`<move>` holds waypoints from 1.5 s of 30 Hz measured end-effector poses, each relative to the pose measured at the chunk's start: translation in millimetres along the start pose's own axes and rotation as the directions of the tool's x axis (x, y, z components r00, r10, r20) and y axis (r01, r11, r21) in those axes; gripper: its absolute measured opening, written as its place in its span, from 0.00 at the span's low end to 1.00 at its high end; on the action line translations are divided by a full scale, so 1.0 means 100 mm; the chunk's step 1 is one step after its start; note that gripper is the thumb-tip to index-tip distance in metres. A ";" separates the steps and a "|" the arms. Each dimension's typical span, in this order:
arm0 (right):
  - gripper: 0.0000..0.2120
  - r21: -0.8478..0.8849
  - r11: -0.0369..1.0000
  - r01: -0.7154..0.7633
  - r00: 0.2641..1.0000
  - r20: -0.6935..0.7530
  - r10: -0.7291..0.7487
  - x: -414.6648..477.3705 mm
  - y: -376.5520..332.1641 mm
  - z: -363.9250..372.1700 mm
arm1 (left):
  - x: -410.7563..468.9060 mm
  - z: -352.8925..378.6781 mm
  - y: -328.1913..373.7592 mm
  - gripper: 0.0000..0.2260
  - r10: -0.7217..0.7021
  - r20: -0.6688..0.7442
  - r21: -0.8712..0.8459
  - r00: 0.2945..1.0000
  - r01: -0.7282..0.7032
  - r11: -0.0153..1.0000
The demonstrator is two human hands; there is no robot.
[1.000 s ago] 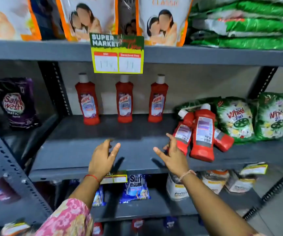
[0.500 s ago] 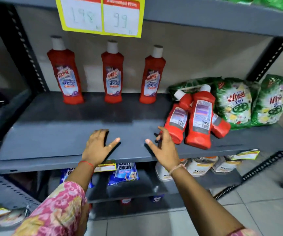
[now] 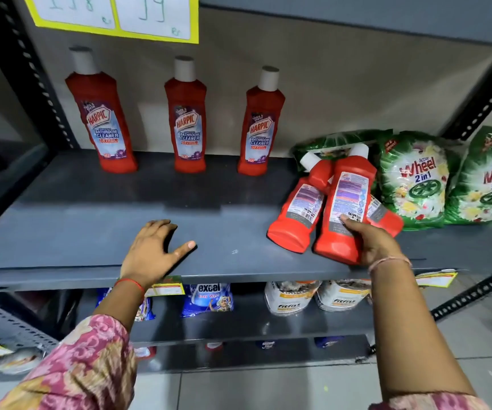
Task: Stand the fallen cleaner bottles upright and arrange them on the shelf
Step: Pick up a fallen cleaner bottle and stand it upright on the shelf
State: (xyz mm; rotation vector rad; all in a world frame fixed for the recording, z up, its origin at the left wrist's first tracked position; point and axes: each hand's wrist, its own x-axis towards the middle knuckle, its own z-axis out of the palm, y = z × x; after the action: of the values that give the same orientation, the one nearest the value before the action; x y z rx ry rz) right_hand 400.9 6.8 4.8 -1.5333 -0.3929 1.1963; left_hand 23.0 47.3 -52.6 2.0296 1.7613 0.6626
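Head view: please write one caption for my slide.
Right hand grasps a fallen cleaner bottle; left hand rests on shelf.

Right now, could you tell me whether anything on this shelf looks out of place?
Yes: three red bottles lie toppled in a heap against the green packets, back labels up, while three others stand upright. The right hand grips one toppled bottle.

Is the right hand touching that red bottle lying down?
Touching. The head view shows the right hand wrapped around the base of the middle fallen Harpic bottle, thumb pressed on its back label.
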 end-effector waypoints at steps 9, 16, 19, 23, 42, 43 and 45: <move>0.06 0.115 0.993 0.002 0.988 0.150 -0.019 -0.07 0.05 -0.05 | 0.01 -0.01 -0.02 0.28 -0.001 0.030 0.001 1.000 0.001 1.000; 0.11 0.229 0.958 0.172 0.940 0.252 -0.229 -0.43 -0.02 0.23 | 0.04 -0.05 -0.09 0.27 0.030 0.098 -0.012 0.995 -0.029 1.000; 0.12 0.229 0.945 0.234 0.896 0.327 -0.301 -0.54 0.01 0.64 | 0.04 -0.15 -0.21 0.29 0.043 0.126 -0.006 0.991 -0.043 0.999; 0.17 0.196 0.936 0.291 0.856 0.384 -0.347 -0.54 0.24 1.41 | -0.01 -0.42 -0.59 0.29 -0.012 0.079 0.036 0.997 0.009 0.999; 0.24 0.168 0.893 0.417 0.770 0.457 -0.445 -0.20 0.91 4.42 | 0.09 -0.95 -1.67 0.34 -0.129 0.044 0.268 0.991 0.112 0.957; 0.24 0.178 0.892 0.416 0.769 0.454 -0.450 -0.18 0.91 4.45 | 0.09 -0.95 -1.66 0.34 -0.126 0.045 0.267 0.991 0.109 0.957; 0.25 0.180 0.890 0.419 0.767 0.454 -0.453 -0.16 0.93 4.48 | 0.09 -0.95 -1.67 0.34 -0.124 0.047 0.263 0.991 0.108 0.959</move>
State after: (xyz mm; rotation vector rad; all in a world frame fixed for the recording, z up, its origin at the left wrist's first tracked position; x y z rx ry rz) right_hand -11.6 204.2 -20.8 -0.9788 -0.9816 1.1878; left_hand -166.1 78.5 -67.2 2.0651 2.0011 0.3415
